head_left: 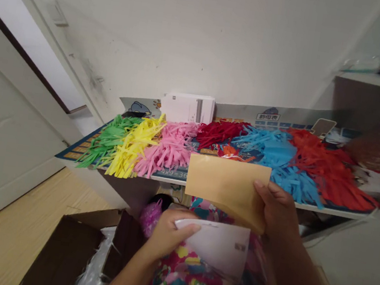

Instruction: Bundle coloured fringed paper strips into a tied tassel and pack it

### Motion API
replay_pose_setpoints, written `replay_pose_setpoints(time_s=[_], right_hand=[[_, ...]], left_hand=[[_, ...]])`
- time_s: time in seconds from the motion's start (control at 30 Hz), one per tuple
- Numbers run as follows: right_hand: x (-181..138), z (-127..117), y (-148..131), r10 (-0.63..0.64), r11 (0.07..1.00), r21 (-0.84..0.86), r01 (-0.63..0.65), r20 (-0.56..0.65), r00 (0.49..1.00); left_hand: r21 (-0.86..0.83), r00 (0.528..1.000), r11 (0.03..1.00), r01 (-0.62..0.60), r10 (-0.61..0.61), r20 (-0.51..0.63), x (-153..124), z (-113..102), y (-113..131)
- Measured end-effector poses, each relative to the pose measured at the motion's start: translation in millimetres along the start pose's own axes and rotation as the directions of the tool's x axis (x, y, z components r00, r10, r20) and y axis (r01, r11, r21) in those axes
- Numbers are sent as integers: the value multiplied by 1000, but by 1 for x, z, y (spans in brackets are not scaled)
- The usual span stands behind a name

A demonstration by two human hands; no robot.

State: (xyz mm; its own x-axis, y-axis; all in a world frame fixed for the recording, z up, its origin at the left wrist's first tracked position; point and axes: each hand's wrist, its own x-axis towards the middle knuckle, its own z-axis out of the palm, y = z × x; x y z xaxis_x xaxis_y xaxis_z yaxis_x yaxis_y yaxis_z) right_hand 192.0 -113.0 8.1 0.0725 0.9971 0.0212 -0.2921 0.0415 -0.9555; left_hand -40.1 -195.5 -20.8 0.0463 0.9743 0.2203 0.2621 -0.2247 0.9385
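The tan envelope (223, 183) is held up in front of the tabletop (329, 211) edge by the right hand (281, 213), which reaches up from the lower right, its thumb over the near face and its fingers pinching the right end. Just below, the left hand (169, 232) comes from the lower left, thumb on top, clamped on the left end of a white envelope (219, 247). The tan one looks plain; the white one carries a small dark mark near its right end. On the tabletop lie bunches of paper strips (175, 147), green, yellow, pink, dark red, blue and red. Lower left, an open cardboard box (69, 248) contains clear plastic (95, 266).
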Motion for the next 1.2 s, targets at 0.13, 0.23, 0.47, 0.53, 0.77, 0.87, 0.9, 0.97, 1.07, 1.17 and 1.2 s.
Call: replay_pose_setpoints(time_s=[0.13, 0.23, 0.47, 0.53, 0.77, 0.87, 0.9, 0.97, 1.07, 1.17, 1.2], right_hand=[[-1, -1, -14, -94, 995, -42, 90, -97, 991], [3, -5, -28, -186, 976, -139, 165, -148, 971], [11, -15, -35, -319, 942, -14, 336, -351, 880], [9, -19, -32, -293, 954, -51, 295, -357, 887], [-6, -32, -7, -236, 965, -186, 185, -307, 922], [-14, -28, 4, -212, 962, -227, 149, -286, 934], [-16, -27, 7, -208, 956, -258, 138, -266, 941], [-19, -23, 12, -255, 926, -336, 169, -233, 938], [-21, -20, 18, -470, 808, -498, 315, -222, 854], [-26, -18, 23, -516, 764, -526, 374, -150, 843], [-28, -17, 24, -491, 783, -496, 375, -122, 863]], left_hand=[[-19, 999, 999, 41, -40, 23, 12, 25, 0], [27, 1000, 1000, -2, 2, 10, 33, 36, -4], [191, 976, 979, 70, -27, -217, 104, 35, -43], [219, 964, 974, 51, 9, -264, 106, 32, -49], [238, 712, 924, -298, 381, -590, 70, 17, -4], [-58, 822, 942, -331, 257, -508, 65, 18, 18], [-147, 857, 938, -315, 214, -469, 64, 19, 20], [-251, 886, 923, -292, 162, -435, 59, 23, 19], [-159, 855, 944, -289, 180, -486, 47, 25, 10], [70, 835, 973, -222, 226, -502, 36, 20, 3], [137, 830, 970, -202, 244, -502, 35, 18, 3]])
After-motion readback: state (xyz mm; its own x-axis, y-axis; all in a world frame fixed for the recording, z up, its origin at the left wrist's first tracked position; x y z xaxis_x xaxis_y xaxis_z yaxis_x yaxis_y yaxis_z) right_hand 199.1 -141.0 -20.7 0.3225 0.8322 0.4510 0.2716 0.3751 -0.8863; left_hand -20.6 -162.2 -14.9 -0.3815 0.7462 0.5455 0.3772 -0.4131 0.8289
